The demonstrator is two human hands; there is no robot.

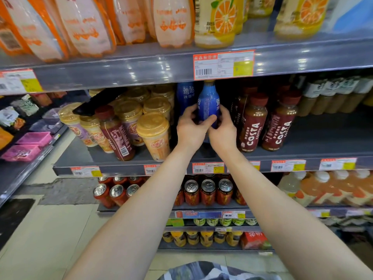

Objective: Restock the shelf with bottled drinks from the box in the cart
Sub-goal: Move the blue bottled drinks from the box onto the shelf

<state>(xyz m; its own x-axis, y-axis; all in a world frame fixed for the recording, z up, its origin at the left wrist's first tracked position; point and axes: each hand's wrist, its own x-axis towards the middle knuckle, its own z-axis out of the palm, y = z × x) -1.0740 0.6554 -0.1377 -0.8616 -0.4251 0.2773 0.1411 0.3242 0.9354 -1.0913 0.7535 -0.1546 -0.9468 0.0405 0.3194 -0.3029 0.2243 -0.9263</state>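
A blue bottle (209,102) with a yellow cap stands upright on the middle shelf (314,138), in a gap between milk-tea cups and Costa bottles. My left hand (191,128) grips its lower left side, thumb across the front. My right hand (224,130) grips its lower right side. A second blue bottle (184,96) stands just behind and to the left. The cart and the box are out of view.
Dark red Costa coffee bottles (252,122) stand right of the blue bottle. Milk-tea cups (154,134) and one leaning Costa bottle (115,132) crowd the left. The upper shelf edge (141,69) hangs close above the cap. Cans (207,191) fill the shelf below.
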